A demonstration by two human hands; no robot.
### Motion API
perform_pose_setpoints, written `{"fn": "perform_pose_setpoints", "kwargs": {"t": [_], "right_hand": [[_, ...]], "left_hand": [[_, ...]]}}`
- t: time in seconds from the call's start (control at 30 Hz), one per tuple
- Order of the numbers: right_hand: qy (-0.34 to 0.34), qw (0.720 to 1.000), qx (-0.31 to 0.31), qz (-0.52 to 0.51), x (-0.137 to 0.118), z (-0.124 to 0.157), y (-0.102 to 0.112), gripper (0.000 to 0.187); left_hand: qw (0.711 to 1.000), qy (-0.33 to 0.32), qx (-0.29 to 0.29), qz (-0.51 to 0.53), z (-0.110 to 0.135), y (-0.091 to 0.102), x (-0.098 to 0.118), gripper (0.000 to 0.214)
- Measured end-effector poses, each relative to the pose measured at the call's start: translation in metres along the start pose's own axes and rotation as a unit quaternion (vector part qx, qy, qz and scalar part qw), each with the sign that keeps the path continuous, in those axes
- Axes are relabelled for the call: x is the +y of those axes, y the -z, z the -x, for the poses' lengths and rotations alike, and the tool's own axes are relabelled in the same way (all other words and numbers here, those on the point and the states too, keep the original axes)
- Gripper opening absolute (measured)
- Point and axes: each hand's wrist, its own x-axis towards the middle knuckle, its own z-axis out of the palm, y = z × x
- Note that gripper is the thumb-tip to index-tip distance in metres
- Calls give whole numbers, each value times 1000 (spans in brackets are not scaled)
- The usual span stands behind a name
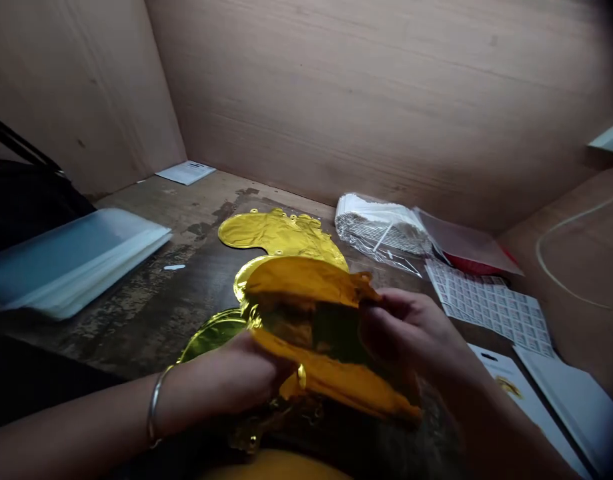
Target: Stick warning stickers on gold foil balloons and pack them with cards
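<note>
Between my hands is a deflated gold foil balloon (336, 333), partly blurred and orange where it catches the light. My right hand (411, 327) pinches its right edge between thumb and fingers. My left hand (251, 370), with a silver bangle (157, 407) on the wrist, is closed at the balloon's lower left; its fingertips are hidden behind the foil. More flat gold foil balloons (286, 233) lie on the table just beyond, curved in outline with small tabs along the edge. Another piece of shiny gold foil (213, 333) shows beside my left hand.
Clear plastic bags (81, 260) are stacked at the left. Along the back right lie a white bundle (381, 223) in clear wrap, a red item (471, 250) under plastic and label sheets (491, 303). White cards (516, 407) sit front right. Wooden walls (361, 100) enclose the table (141, 320).
</note>
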Motion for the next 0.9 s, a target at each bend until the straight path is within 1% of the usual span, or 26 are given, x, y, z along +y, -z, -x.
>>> {"fn": "perform_pose_setpoints", "kwargs": {"t": [0.03,0.07,0.13,0.23,0.37,0.47,0.57,0.63,0.77,0.83,0.9], "right_hand": [[-16,1000,-2,-7,7,-18,-4,30],[-17,1000,0,0,14,-35,-8,30],[-3,1000,-5,25,27,-65,-18,31],[23,997,-18,68,40,-94,-31,30],[48,988,-19,148,46,-114,-43,26],[46,978,-11,203,49,-120,-47,26],[42,970,-16,237,51,-122,-48,27],[43,966,-23,253,52,-122,-47,27],[44,959,-28,280,53,-123,-48,29],[43,955,-27,292,53,-125,-49,30],[47,951,-31,304,53,-126,-48,30]], "left_hand": [[1000,-9,-13,-3,8,3,-1,20],[999,-30,-28,-14,15,6,-2,21],[995,-72,-44,-47,24,8,-3,20],[989,-106,-43,-91,27,8,-5,15],[986,-131,-36,-100,24,7,-12,11],[986,-136,-39,-92,25,3,-18,15],[985,-143,-41,-86,27,1,-21,21],[988,-120,-25,-96,26,2,-22,26],[989,-9,35,-144,21,9,-29,32],[984,30,45,-170,19,9,-36,39],[979,57,37,-190,18,7,-43,48]]}}
